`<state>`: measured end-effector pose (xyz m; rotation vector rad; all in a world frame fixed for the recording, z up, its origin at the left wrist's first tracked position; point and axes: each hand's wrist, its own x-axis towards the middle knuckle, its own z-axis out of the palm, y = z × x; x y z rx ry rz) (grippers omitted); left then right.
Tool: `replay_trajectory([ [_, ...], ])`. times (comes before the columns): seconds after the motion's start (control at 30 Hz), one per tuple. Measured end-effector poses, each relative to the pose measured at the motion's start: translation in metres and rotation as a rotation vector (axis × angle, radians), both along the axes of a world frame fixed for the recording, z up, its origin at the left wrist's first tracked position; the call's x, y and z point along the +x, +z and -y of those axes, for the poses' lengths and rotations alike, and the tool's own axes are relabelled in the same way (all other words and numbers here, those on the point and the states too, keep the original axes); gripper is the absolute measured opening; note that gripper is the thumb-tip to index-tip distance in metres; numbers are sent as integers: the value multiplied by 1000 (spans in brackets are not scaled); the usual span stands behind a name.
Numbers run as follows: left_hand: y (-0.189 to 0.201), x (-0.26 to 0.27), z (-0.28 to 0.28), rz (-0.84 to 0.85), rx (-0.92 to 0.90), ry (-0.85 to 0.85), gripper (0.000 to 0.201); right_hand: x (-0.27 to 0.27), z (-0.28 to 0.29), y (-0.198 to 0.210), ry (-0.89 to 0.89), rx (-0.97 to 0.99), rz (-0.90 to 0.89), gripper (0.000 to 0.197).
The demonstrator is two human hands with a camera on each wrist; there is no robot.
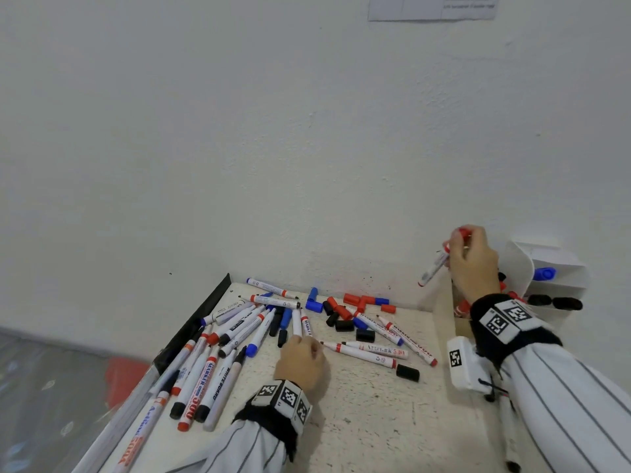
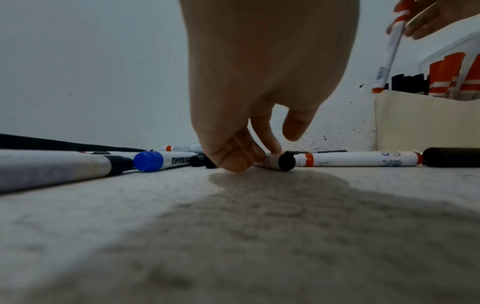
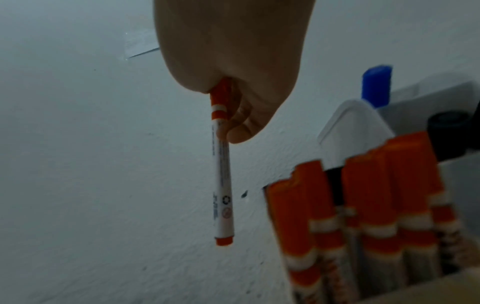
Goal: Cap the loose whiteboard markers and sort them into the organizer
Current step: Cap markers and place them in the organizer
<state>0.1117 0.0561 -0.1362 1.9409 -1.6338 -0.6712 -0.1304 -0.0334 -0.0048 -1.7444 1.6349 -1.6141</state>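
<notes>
**Red marker held above the organizer**

Red-capped, the marker hangs cap-up from the right hand, whose fingers pinch its upper end, just left of the organizer and above the worktop. The left hand reaches down among the loose markers, fingertips pinching a black-ended marker lying on the worktop.

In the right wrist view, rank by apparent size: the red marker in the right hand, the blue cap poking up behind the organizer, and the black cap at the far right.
1. red marker, by far the longest.
2 and 3. blue cap and black cap look alike; the black one is partly cut off, so I won't rank them.
</notes>
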Motion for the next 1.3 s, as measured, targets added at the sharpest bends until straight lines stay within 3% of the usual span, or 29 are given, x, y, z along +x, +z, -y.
replay_trajectory([
  [0.17,5,1,3,-3,111,53,26,-41,-1,1,-184,16,-258,23],
  [0.43,13,0,-1,-33,141,53,36,-57,-13,-7,-260,-20,-106,28],
  [0.6,14,-1,-4,-5,159,53,30,-60,-7,-19,-168,25,-337,23],
  [0.83,15,0,-4,-83,147,151,25,-53,-10,-26,-131,221,-436,4],
  [0.9,17,0,-4,-147,141,175,30,-52,-9,-27,-146,258,-448,5],
  [1.03,20,0,-3,-248,99,221,49,-54,-5,-34,-275,268,-662,18],
  [1.13,20,-1,-3,-325,49,253,60,-52,-4,-37,-279,274,-685,24],
  [1.23,20,-2,-1,-384,-10,279,64,-42,-7,-39,-285,151,-617,20],
  [1.3,17,-1,1,-420,-39,304,67,-27,-15,-37,-183,-4,-559,12],
])
